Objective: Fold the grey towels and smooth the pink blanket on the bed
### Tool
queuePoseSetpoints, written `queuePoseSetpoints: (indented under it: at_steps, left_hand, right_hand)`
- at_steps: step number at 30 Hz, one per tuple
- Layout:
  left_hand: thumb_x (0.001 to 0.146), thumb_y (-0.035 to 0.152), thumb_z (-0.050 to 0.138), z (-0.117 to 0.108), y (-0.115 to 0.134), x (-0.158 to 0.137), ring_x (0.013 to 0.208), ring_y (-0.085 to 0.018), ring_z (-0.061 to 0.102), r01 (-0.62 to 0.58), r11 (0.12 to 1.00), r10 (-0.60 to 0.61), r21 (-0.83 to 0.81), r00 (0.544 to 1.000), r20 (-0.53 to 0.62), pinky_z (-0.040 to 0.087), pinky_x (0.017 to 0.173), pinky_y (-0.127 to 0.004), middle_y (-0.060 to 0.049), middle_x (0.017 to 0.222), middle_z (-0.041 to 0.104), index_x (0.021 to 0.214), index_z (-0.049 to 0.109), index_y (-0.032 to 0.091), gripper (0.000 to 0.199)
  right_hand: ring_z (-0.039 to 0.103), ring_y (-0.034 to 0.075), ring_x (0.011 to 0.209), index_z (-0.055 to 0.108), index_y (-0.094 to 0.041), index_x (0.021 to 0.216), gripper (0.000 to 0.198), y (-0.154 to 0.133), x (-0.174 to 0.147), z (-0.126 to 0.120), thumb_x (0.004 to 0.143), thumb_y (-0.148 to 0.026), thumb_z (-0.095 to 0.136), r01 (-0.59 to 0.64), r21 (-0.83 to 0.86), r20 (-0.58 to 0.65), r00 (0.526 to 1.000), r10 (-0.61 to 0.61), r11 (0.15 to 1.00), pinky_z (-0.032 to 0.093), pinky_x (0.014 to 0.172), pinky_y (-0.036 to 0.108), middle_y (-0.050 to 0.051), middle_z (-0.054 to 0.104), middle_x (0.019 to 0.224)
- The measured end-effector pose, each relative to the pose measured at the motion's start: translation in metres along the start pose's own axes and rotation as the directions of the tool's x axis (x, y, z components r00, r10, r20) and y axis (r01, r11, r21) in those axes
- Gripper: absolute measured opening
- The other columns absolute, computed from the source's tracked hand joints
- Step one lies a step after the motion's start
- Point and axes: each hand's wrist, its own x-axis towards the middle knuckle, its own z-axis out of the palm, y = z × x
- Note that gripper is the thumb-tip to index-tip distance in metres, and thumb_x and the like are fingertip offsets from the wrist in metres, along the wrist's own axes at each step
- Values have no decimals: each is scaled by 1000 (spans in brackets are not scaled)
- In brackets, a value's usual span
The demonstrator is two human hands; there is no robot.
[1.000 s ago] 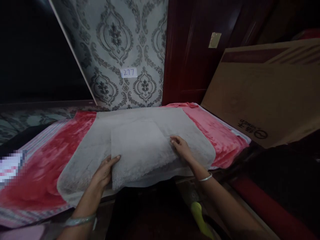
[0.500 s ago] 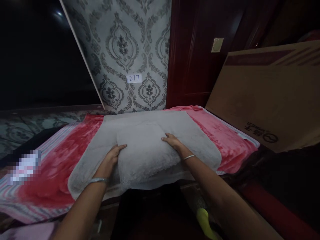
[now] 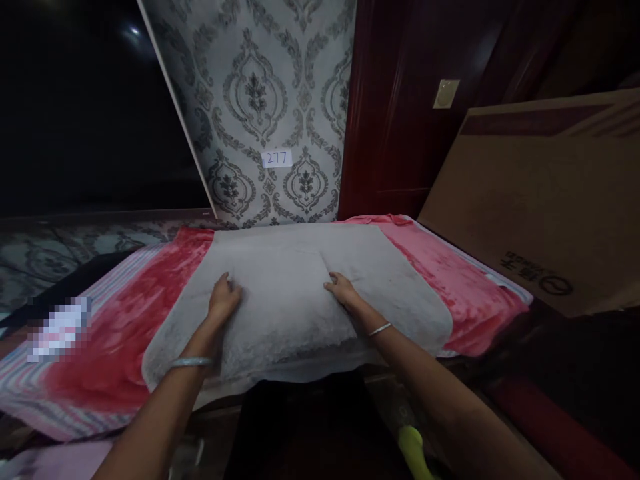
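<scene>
A folded pale, fluffy plush cloth [image 3: 285, 300] lies in the middle of a flat grey-white plush mat [image 3: 400, 293]. At its left edge is my left hand [image 3: 223, 301], thumb and forefinger apart, with no fabric visibly gripped. My right hand [image 3: 344, 292] is at the opposite edge, its thumb over the fabric and its other fingers curled by the side, partly hidden. A bracelet circles each wrist.
Under the mat spreads a red and pink blanket [image 3: 115, 333] with striped borders. A large cardboard box [image 3: 530, 193] leans at the right. Behind are a dark screen [image 3: 90, 120] and patterned wallpaper [image 3: 255, 93]. A yellow-green handle [image 3: 413, 450] shows below.
My left hand has shifted left, and its thumb has drawn back from the top of the folded cloth. My right hand stays at the right edge. The view has shifted slightly.
</scene>
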Motion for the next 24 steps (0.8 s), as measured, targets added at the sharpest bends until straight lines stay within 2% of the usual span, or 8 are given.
queuePoseSetpoints:
  at_steps: [2, 4, 6, 8, 12, 16, 19, 24]
  left_hand:
    - [80, 19, 60, 12, 8, -15, 147, -32, 39, -132, 989, 128, 68, 990, 65, 26, 124, -50, -20, 154, 48, 139, 53, 6, 60]
    - [83, 23, 61, 30, 15, -38, 146, -27, 42, -313, 944, 283, 104, 932, 228, 27, 125, -45, -14, 153, 52, 136, 59, 13, 54]
    - [89, 32, 59, 49, 15, -62, 146, -30, 42, -573, 792, 439, 212, 775, 454, 28, 124, -53, -14, 154, 52, 138, 59, 18, 51]
    - [93, 37, 55, 64, 10, -84, 147, -34, 41, -691, 649, 476, 318, 695, 538, 29, 121, -60, -16, 155, 49, 144, 54, 17, 55]
    - [96, 41, 51, 80, -8, -101, 144, -36, 43, -725, 539, 547, 428, 688, 476, 34, 117, -60, -17, 152, 52, 149, 48, 16, 59]
    - [96, 43, 52, 81, -17, -99, 141, -35, 46, -745, 509, 603, 431, 666, 440, 36, 115, -57, -15, 151, 54, 146, 52, 19, 55]
    - [96, 41, 53, 80, -19, -98, 140, -34, 47, -751, 503, 618, 427, 658, 431, 37, 114, -56, -14, 151, 54, 147, 52, 21, 55]
    - [94, 40, 56, 80, -21, -100, 141, -34, 46, -751, 524, 621, 402, 660, 423, 37, 115, -56, -12, 154, 52, 147, 51, 22, 56]
  right_hand:
    - [50, 29, 138, 54, -11, 145, 63, -8, -4, 4, 82, -15, 64, 132, -178, 15, 991, -132, 975, 36, 118, 44, 18, 56, 148]
    - [37, 26, 148, 52, -15, 149, 60, -14, -10, 12, 90, -17, 58, 357, -416, 152, 934, -323, 836, 27, 123, 42, 15, 44, 159]
    - [31, 24, 152, 49, -21, 152, 54, -16, -17, 20, 97, -22, 50, 567, -543, 388, 823, -414, 619, 26, 124, 44, 10, 38, 163]
    - [28, 23, 153, 47, -28, 153, 51, -16, -19, 25, 103, -29, 42, 677, -531, 557, 732, -393, 509, 26, 124, 45, 4, 38, 164]
    - [20, 24, 156, 40, -31, 158, 53, -15, -4, 28, 107, -42, 31, 727, -509, 680, 668, -304, 461, 22, 125, 50, 0, 30, 167]
    - [13, 28, 157, 31, -32, 161, 58, -22, 34, 34, 105, -48, 33, 716, -567, 667, 689, -283, 406, 18, 123, 60, 1, 20, 170]
    - [15, 28, 157, 28, -33, 162, 61, -27, 67, 42, 104, -53, 33, 637, -653, 576, 769, -278, 409, 16, 123, 59, 2, 17, 171]
    - [17, 25, 156, 29, -32, 162, 62, -30, 106, 48, 105, -56, 26, 467, -723, 428, 881, -200, 510, 16, 124, 52, 2, 22, 170]
